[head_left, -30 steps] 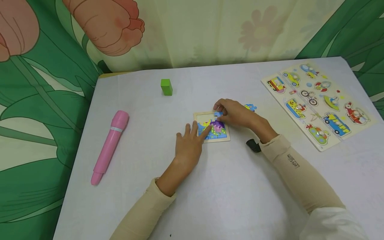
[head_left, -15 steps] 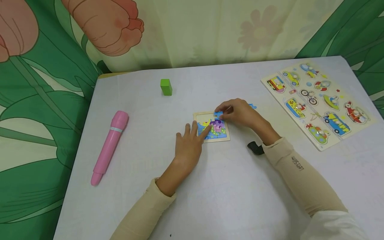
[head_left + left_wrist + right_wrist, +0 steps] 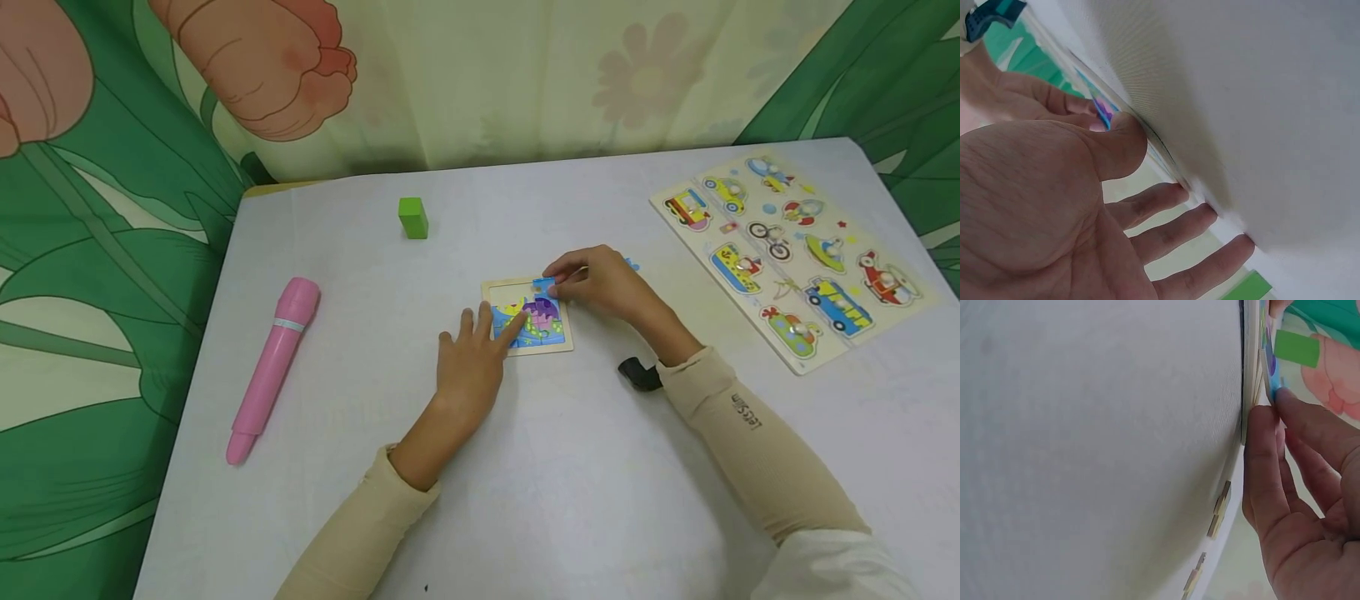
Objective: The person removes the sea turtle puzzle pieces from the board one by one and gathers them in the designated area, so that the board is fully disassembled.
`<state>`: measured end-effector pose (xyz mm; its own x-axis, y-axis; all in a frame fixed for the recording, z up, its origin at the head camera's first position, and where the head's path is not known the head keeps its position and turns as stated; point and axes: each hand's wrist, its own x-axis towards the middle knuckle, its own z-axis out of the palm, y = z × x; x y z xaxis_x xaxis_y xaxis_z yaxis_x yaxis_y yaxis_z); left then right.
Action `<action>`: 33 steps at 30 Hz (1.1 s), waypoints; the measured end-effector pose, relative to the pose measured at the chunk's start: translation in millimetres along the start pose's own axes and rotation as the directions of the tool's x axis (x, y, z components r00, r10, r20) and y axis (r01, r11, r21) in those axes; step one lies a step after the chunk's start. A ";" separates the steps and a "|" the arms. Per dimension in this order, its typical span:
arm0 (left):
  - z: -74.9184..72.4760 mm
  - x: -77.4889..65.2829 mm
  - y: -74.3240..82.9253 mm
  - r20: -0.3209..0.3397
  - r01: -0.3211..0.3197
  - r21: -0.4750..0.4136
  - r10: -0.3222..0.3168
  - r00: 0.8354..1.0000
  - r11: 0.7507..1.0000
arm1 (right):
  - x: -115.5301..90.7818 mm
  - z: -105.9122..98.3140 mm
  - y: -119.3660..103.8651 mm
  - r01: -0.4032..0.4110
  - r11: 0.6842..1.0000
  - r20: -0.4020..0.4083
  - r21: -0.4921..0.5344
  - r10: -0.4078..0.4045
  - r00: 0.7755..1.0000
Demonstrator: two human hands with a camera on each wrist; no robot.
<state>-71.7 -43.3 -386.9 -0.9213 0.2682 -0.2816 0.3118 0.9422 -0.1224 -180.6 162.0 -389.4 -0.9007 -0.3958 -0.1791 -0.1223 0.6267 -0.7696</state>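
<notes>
A small jigsaw puzzle in a wooden frame (image 3: 542,351) lies at mid-table, filled at the front with blue, purple and yellow pieces. Its back-left corner shows bare board. My left hand (image 3: 471,367) rests at its left side with fingers spread and straight, the thumb on the picture. At the back-right corner, my right hand (image 3: 600,283) pinches a blue puzzle piece (image 3: 543,285). The right wrist view has this piece (image 3: 1270,381) tilted between thumb and finger, just over the frame. Another blue piece (image 3: 632,264) is partly hidden behind the right hand.
A pink microphone-shaped toy (image 3: 273,371) lies on the left, a green block (image 3: 413,218) at the back. On the right is a vehicle peg puzzle board (image 3: 791,258). A black object (image 3: 640,374) sits by the right sleeve. Loose pieces (image 3: 1219,509) lie near the right hand.
The pinched piece has turned and shifted slightly at the frame's back-right corner. My right hand has moved a little to the right; the left hand has stayed in place.
</notes>
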 end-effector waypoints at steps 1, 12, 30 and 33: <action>-0.2 -0.2 -0.1 -0.001 0.000 0.001 0.000 1.000 1.000 | 0.3 0.1 0.0 0.000 1.000 0.003 -0.004 0.000 1.000; -1.1 0.7 -0.2 -0.008 0.001 -0.009 -0.001 1.000 1.000 | 0.9 2.9 -3.5 -0.018 0.999 0.007 -0.035 0.019 1.000; -13.2 4.1 6.2 0.078 -0.014 0.036 0.011 0.997 0.999 | 2.8 1.7 -4.7 0.024 0.998 0.030 -0.053 -0.022 0.999; -12.6 4.0 6.1 0.081 -0.019 0.020 0.017 0.997 1.000 | 1.4 1.8 -3.6 0.029 0.998 0.040 -0.058 -0.027 0.999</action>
<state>-76.4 -33.9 -376.8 -0.8939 0.2670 -0.3600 0.3333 0.9330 -0.1357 -180.7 158.0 -388.0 -0.8799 -0.4388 -0.1825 -0.1725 0.6527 -0.7377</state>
